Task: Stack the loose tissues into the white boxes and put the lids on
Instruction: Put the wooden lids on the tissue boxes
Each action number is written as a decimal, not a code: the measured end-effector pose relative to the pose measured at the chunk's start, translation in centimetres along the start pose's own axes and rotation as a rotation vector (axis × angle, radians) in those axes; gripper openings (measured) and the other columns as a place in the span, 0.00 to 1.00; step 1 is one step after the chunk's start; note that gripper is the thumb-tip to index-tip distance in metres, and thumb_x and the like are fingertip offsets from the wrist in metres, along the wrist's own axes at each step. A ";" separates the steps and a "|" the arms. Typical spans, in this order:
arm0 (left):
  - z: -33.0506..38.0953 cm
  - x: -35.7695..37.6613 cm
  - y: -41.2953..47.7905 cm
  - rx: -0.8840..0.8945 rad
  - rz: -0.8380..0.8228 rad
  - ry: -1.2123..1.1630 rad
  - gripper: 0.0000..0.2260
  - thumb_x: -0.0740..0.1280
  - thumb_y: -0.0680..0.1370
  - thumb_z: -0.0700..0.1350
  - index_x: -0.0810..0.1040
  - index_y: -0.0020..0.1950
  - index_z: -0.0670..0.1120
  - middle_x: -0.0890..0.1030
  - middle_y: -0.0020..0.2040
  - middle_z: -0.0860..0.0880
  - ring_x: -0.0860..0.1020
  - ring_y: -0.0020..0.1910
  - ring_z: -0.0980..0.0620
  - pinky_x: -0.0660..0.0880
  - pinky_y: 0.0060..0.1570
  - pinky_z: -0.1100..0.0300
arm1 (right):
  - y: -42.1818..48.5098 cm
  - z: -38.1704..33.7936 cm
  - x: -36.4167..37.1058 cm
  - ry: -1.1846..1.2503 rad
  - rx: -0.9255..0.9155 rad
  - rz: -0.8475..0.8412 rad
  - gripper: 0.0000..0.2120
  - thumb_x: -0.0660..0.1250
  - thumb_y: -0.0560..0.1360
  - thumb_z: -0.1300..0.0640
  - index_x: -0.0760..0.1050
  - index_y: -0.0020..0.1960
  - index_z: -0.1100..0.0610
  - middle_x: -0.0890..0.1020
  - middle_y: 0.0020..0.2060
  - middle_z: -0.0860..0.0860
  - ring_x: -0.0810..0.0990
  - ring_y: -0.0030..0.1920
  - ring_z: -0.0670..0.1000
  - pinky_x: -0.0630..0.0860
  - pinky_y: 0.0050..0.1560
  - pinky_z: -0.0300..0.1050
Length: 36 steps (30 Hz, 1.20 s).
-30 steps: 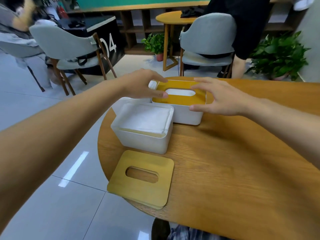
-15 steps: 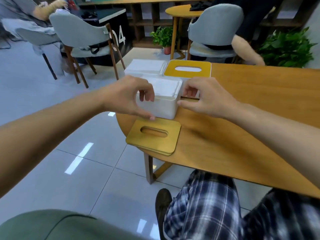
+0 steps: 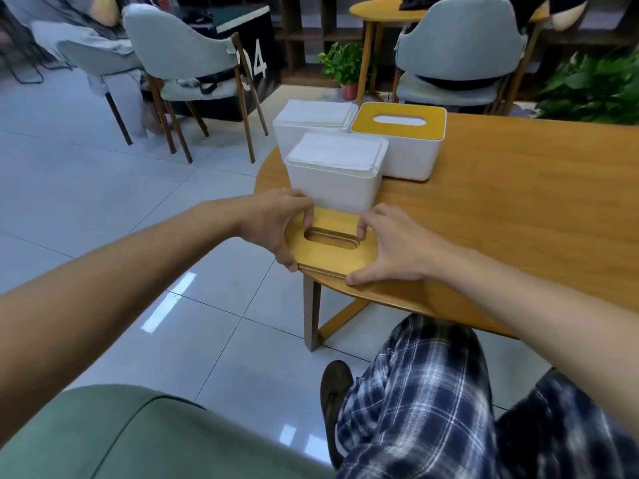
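Observation:
Three white boxes stand at the table's left end. The near box is filled with white tissues and has no lid. Behind it to the left, a second box is also filled and uncovered. The back right box wears a yellow wooden lid with a slot. A small stack of wooden lids lies at the table's front edge. My left hand grips the stack's left side, and my right hand grips its right side, thumb at the front edge.
The round wooden table stretches to the right. Grey chairs stand on the tiled floor behind, with a second grey chair and potted plants at the back. My plaid-trousered legs are below the table edge.
Both hands have left the near tissue box and come down onto the stack of lids at the front edge. The view has tilted further down.

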<state>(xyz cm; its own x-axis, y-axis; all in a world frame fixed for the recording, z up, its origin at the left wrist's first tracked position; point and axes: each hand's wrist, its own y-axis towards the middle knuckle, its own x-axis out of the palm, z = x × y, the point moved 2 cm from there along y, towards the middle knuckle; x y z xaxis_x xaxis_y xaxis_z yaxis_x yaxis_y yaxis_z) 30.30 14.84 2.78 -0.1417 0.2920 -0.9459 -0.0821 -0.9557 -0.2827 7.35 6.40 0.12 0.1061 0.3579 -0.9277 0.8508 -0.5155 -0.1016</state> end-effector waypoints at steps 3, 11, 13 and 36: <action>0.4 -1.6 -1.0 0.019 0.061 -0.049 0.33 0.86 0.62 0.60 0.70 0.57 0.58 0.70 0.63 0.54 0.70 0.60 0.51 0.71 0.52 0.56 | -1.0 -0.1 -1.8 0.003 -0.021 0.055 0.33 0.79 0.62 0.32 0.70 0.58 0.45 0.71 0.63 0.48 0.67 0.64 0.51 0.73 0.63 0.55; -0.1 -8.9 -0.5 0.026 0.158 -0.087 0.35 0.81 0.59 0.68 0.72 0.62 0.64 0.73 0.70 0.57 0.71 0.68 0.52 0.72 0.70 0.47 | 0.2 0.8 -8.5 -0.018 -0.096 0.176 0.41 0.79 0.66 0.33 0.69 0.74 0.45 0.69 0.70 0.47 0.66 0.71 0.49 0.63 0.61 0.43; -1.3 -10.2 1.0 -0.010 0.170 -0.123 0.36 0.82 0.58 0.67 0.72 0.61 0.65 0.72 0.74 0.57 0.71 0.69 0.53 0.72 0.71 0.46 | 2.1 1.4 -9.7 -0.023 -0.084 0.195 0.42 0.79 0.66 0.32 0.70 0.74 0.44 0.68 0.73 0.47 0.65 0.74 0.51 0.64 0.64 0.45; -8.0 -9.4 8.0 0.034 0.178 -0.211 0.27 0.76 0.67 0.65 0.77 0.65 0.61 0.69 0.79 0.58 0.68 0.77 0.51 0.69 0.73 0.48 | 9.8 5.1 -9.7 0.035 -0.089 0.093 0.41 0.74 0.67 0.30 0.72 0.76 0.44 0.66 0.74 0.45 0.59 0.76 0.48 0.59 0.69 0.42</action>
<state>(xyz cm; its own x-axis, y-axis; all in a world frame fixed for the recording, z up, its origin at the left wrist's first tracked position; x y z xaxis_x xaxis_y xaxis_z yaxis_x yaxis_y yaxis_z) 38.83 4.16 8.09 -0.3591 0.1243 -0.9250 -0.0698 -0.9919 -0.1063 11.98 -6.11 6.30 0.2029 0.3393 -0.9185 0.8788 -0.4768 0.0180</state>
